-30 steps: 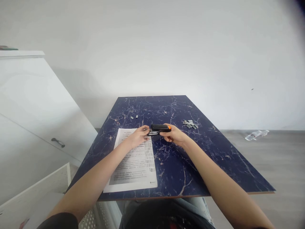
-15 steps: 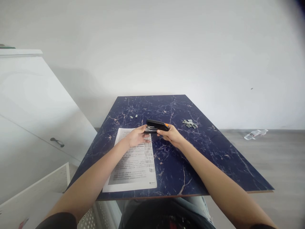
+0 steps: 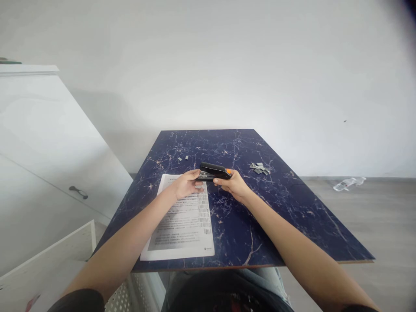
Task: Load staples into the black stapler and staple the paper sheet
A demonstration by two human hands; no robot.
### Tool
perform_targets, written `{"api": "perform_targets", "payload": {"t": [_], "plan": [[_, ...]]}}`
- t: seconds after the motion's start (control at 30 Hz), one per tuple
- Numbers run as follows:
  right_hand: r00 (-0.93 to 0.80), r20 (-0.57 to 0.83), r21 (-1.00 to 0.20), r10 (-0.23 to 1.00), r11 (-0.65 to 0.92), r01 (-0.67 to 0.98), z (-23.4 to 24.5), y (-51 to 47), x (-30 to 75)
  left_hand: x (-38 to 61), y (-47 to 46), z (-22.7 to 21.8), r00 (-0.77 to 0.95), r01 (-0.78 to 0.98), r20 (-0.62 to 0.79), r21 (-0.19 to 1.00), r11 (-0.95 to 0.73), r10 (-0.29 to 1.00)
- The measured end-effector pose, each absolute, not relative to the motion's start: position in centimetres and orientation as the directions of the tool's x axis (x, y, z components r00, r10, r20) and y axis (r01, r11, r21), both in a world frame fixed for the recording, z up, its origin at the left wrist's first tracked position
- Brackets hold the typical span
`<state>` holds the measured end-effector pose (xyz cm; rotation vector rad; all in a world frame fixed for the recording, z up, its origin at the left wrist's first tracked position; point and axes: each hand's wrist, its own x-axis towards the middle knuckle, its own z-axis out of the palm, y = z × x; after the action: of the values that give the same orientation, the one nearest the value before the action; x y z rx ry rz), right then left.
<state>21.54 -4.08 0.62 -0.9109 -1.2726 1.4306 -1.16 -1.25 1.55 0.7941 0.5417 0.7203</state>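
Observation:
A black stapler (image 3: 215, 169) with an orange part at its right end is held above the table, its top arm lifted away from the base. The metal inside shows in the gap. My right hand (image 3: 236, 185) grips the stapler's right end, thumb along the base. At the other end, the thumb and fingertips of my left hand (image 3: 188, 184) close on the stapler's tip; whether a staple is pinched there is too small to tell. Beneath my left hand lie printed sheets of paper (image 3: 177, 234), with a column of barcode-like marks down their right side.
On the dark blue marbled table (image 3: 247, 225), a pile of staple strips (image 3: 259, 168) lies to the right. Two small strip pieces (image 3: 186, 158) lie further back at left. A white cabinet (image 3: 48, 143) stands left; clear plastic packaging (image 3: 349, 184) is on the floor at right.
Both hands stay at almost the same place on the stapler. The metal in its gap shows slightly less than before, and the view has shifted a little.

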Motion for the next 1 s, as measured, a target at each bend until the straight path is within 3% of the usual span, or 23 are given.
{"api": "perform_targets", "payload": {"t": [0.27, 0.5, 0.73, 0.83, 1.0], "plan": [[-0.241, 0.119, -0.991, 0.963, 0.100, -0.090, 0.7, -3.7, 22.2, -0.9, -1.1, 1.1, 0.560, -0.385, -0.141, 0.829, 0.407, 0.817], [-0.120, 0.110, -0.992, 0.987, 0.116, 0.047, 0.4, -2.9, 22.8, 0.0, -0.8, -0.6, 0.489, -0.358, -0.121, 0.875, 0.325, 0.864], [0.070, 0.078, -0.958, 0.994, 0.055, 0.282, -0.3, -1.5, 25.2, -0.3, -0.2, -1.9, 0.172, -0.133, 0.049, 0.991, -0.026, 0.984], [0.104, 0.056, -0.942, 0.993, 0.018, 0.335, -1.1, -0.7, 26.0, -0.4, 0.2, -2.1, 0.170, -0.119, 0.079, 0.991, -0.059, 0.982], [0.031, 0.050, -0.928, 0.998, 0.035, 0.372, -1.8, -0.3, 26.4, -0.2, -0.1, -1.8, 0.250, -0.025, 0.251, 0.967, -0.253, 0.935]]}}
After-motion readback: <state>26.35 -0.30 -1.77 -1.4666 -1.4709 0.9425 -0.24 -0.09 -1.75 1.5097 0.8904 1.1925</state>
